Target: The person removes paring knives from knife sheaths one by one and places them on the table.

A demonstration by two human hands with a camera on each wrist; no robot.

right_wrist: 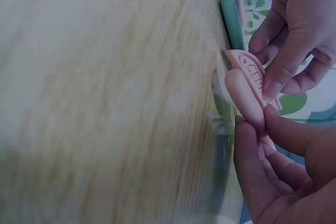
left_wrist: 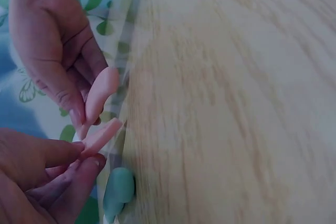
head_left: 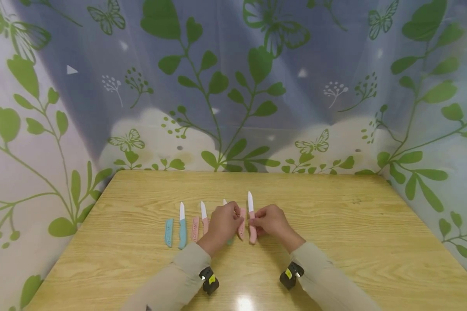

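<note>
My left hand [head_left: 222, 222] pinches a pink knife sheath [head_left: 241, 233] with raised lettering, seen also as a pink sheath [right_wrist: 247, 62] in the right wrist view. Beside it, my right hand [head_left: 275, 221] holds a pink-handled knife [head_left: 253, 235] between thumb and fingers near the top of the handle. Its white blade points away from me, bare of any cover. In the left wrist view the pink handle [left_wrist: 103, 92] is close above the sheath [left_wrist: 102, 137]. Partly hidden under my left hand lies a green-handled knife [head_left: 230, 241], and green pieces [left_wrist: 122, 186] show below the hand.
To the left, in a row on the wooden table [head_left: 334, 268], lie a blue sheath [head_left: 169, 233], a blue-handled knife [head_left: 183, 233], a pink sheath [head_left: 195, 229] and another pink-handled knife [head_left: 205, 222]. Their white blades are bare. A leaf-patterned curtain [head_left: 233, 129] hangs behind the table.
</note>
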